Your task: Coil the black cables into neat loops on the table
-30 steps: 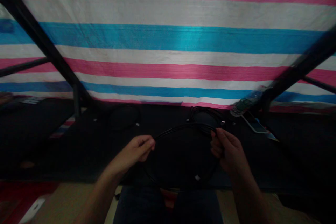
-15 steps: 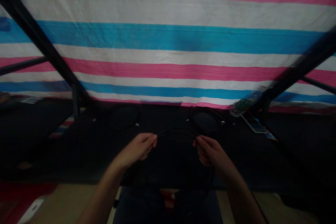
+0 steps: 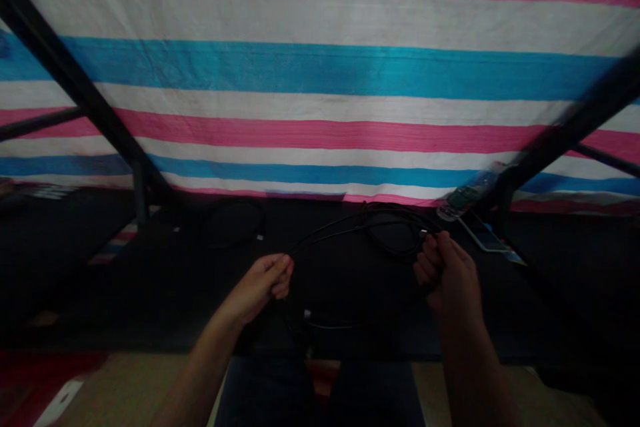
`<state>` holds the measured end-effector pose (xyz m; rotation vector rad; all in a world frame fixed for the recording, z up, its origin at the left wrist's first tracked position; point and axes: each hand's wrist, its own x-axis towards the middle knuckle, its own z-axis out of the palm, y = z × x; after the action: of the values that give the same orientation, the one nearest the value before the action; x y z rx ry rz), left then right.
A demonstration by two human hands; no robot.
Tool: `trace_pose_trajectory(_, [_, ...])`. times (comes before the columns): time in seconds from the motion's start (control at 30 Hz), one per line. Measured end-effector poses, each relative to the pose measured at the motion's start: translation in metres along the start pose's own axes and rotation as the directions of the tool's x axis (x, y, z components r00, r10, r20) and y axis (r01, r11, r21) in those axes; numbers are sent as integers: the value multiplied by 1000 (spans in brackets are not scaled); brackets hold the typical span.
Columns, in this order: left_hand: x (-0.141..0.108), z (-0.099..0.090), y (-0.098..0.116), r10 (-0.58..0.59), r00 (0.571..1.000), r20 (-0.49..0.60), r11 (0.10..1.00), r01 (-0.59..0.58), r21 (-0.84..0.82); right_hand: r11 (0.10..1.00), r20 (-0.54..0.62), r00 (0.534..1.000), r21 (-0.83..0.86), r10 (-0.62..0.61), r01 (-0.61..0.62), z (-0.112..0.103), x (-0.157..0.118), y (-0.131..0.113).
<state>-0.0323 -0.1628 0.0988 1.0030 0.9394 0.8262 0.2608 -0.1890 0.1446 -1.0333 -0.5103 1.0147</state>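
A black cable [image 3: 330, 229] arches between my two hands above the dark table. My left hand [image 3: 265, 283] pinches it at its left side. At the right, my right hand [image 3: 449, 273] is closed on the other side of the cable, close to a coiled black cable [image 3: 393, 250] lying on the table. A light-coloured connector [image 3: 307, 314] on a cable end shows below, between the hands. Another coiled cable [image 3: 233, 245] with a small pale connector lies at the back left.
On the black table [image 3: 200, 307], a clear bottle with a green label [image 3: 463, 197] and a phone [image 3: 483, 233] sit at the back right. Dark metal bars [image 3: 90, 100] slant at both sides before a striped sheet [image 3: 320, 107].
My right hand has moved right and slightly up, widening the cable's arch. My left hand has shifted slightly left. A connector now shows between the hands near the table's front.
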Motion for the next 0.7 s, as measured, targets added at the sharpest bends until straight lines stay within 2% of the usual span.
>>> trace_pose_trajectory(0.13, [6, 5, -23, 112, 978, -174, 987, -90, 132, 998, -41, 999, 62, 8, -5, 6, -4, 18])
trace_pose_trajectory(0.2, [9, 5, -33, 137, 953, -271, 976, -83, 202, 997, -83, 997, 77, 4, 2, 9, -9, 30])
trace_pose_trajectory(0.3, [9, -1, -45, 212, 916, -340, 914, -63, 400, 994, -110, 994, 107, -1, 13, 8, -14, 44])
trace_pose_trajectory(0.37, [5, -4, -47, 262, 905, -335, 817, -24, 576, 991, -120, 993, 132, 3, 13, 6, -18, 50])
trace_pose_trajectory(0.43, [0, -2, -46, 230, 919, -320, 719, 61, 692, 990, -141, 990, 139, 25, -5, 3, -25, 58])
trace_pose_trajectory(0.5, [-3, 4, -42, 140, 938, -317, 618, 168, 768, 992, -150, 987, 121, 53, -35, 3, -35, 69])
trace_pose_trajectory(0.57, [-1, 14, -39, 87, 937, -339, 491, 255, 833, 995, -138, 988, 82, 73, -62, 3, -50, 82])
trace_pose_trajectory(0.63, [3, 22, -36, 87, 928, -362, 366, 308, 878, 994, -139, 985, 58, 97, -90, 4, -66, 97])
trace_pose_trajectory(0.7, [10, 26, -35, 89, 923, -374, 287, 335, 897, 988, -141, 978, 50, 151, -145, 1, -81, 110])
